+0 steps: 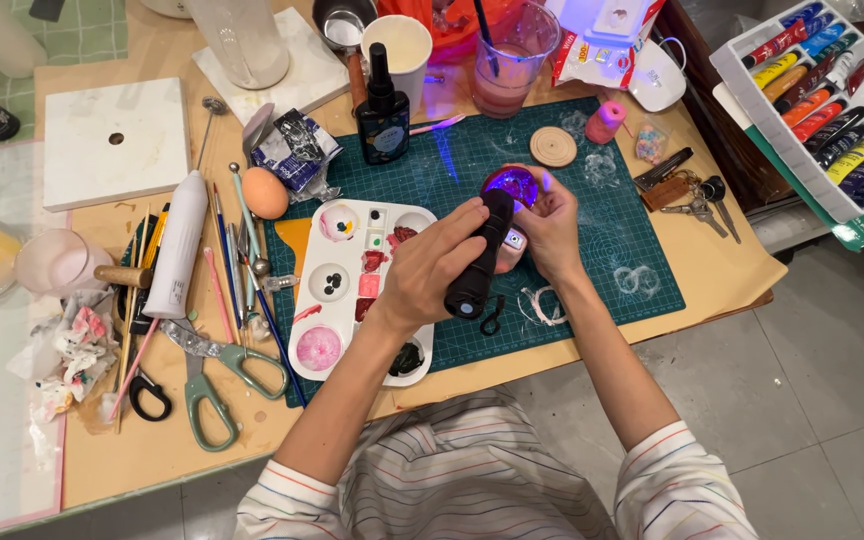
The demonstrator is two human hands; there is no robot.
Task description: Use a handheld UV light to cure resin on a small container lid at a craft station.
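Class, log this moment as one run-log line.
left hand: grips black torch | right hand: holds small round purple-lit piece | beam: on piece | under: green cutting mat

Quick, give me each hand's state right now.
Left hand: closed on a black torch.
Right hand: holding a small round piece lit purple by the torch.

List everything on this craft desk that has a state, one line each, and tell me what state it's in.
Left hand: closed around the black torch.
Black torch: lit, purple beam on the small round piece.
Small round piece: held up in the right hand, glowing purple.
Green scissors: open, flat on the desk.
Black dropper bottle: upright, capped.
Paint palette: wells partly filled with paint.
Paint tubes: capped, lined up in their tray.
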